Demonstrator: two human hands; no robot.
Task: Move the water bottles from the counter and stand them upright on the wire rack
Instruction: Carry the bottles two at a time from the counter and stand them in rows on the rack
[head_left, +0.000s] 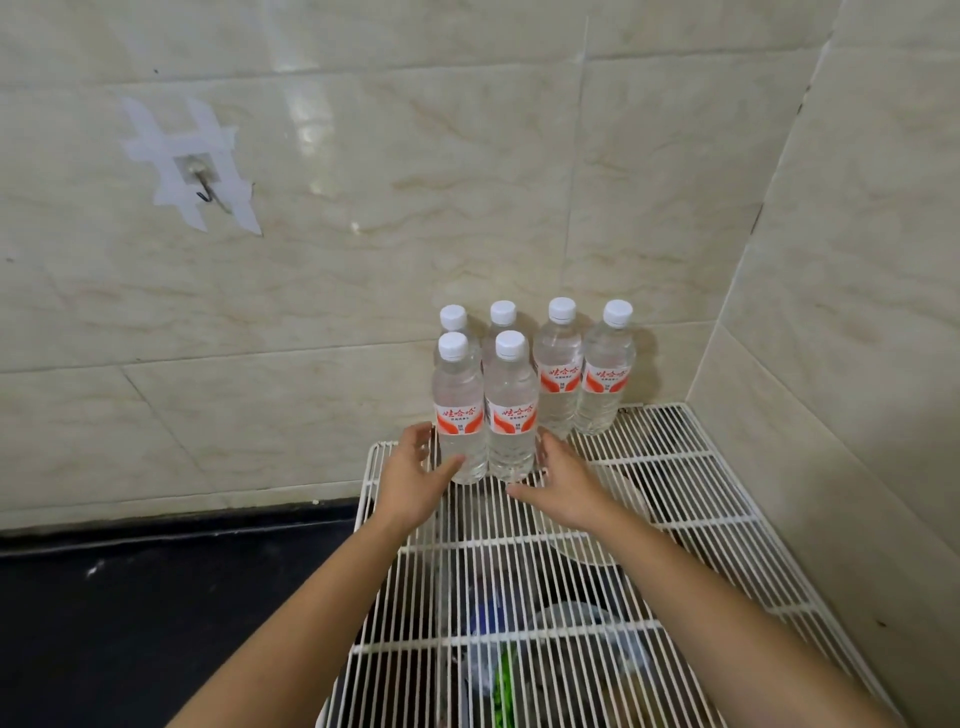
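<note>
Open hands (415, 475) flanking front bottles (485, 415)

Beige marbled wall tiles (415, 156) meet in corner at right; glossy light glare on tiles; hook (205, 189) taped to wall at left; black counter (130, 623) below

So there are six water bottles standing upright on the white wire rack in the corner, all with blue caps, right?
Not quite: the caps are white, not blue. The head view shows six water bottles standing upright on the white wire rack in the tiled corner, each with a white cap.
</note>
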